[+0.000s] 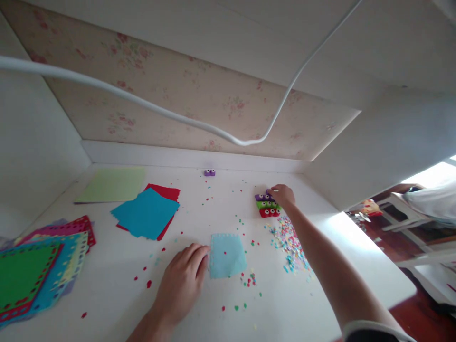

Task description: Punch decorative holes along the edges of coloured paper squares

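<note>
My left hand (187, 275) rests on the table, its fingers closed at the left edge of a pale blue paper square (228, 259). Small punched holes run along that square's left and top edges. Farther off to the right, my right hand (282, 194) pinches a purple craft punch at the back of a small cluster. In this cluster, purple punches with eyes (261, 197) stand behind green punches (269, 205) and red punches (270, 213). My fingers partly hide the held punch.
Confetti (290, 242) is heaped at right, with loose bits scattered elsewhere. Blue sheets (147, 213) overlap a red sheet (164, 191); a pale green sheet (112, 184) lies behind. Punched coloured sheets (30, 270) are stacked at left. Two purple punches (210, 173) stand by the wall. A white cable (213, 129) hangs across.
</note>
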A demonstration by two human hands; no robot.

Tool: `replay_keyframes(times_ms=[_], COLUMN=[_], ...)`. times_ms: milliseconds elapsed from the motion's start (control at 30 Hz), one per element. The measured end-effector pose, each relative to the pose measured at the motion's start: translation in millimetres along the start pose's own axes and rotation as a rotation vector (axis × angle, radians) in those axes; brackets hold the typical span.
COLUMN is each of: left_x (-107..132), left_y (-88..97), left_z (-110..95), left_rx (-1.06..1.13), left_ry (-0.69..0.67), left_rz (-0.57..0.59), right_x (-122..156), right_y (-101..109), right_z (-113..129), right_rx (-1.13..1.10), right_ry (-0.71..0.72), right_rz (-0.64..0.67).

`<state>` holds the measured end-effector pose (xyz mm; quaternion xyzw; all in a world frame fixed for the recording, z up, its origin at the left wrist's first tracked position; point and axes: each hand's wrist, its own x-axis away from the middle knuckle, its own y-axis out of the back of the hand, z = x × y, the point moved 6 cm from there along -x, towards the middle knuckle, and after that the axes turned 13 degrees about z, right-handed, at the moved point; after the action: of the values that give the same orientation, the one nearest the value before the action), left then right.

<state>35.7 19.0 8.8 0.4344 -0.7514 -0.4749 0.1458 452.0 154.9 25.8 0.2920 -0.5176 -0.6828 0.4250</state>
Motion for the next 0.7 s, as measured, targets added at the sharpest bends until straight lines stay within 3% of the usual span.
replay_keyframes(times_ms=[133, 233, 333, 567, 700], left_x=[-1.1, -2.3, -3.1, -3.6, -4.7], left_y=[3.2, 3.2, 2.0, 3.4, 10.8], left_z=[9.2, 9.7, 7.3, 14.8, 24.2], left_rx=[-0.023, -0.018, -0.004, -0.034, -0.047], left_ry=[0.073, 0.094, 0.098, 0.124, 0.163], left_rz=[-0.016, -0.009, 0.017, 0.0, -0.029], right_x=[-1.0, 0.6, 3.4, 8.1, 1.0], right_y=[-1.5, 3.0, -7.6, -72.2, -90.8], right_z=[0.1, 19.9, 64.2, 208.1, 248.6], right_rx=[0.043, 0.056, 0.044, 0.009, -0.018], right_ry=[-0.007, 0.048, 0.187, 0.546, 0.558], right_rz=[0.009, -0.031, 0.01, 0.202, 0.268])
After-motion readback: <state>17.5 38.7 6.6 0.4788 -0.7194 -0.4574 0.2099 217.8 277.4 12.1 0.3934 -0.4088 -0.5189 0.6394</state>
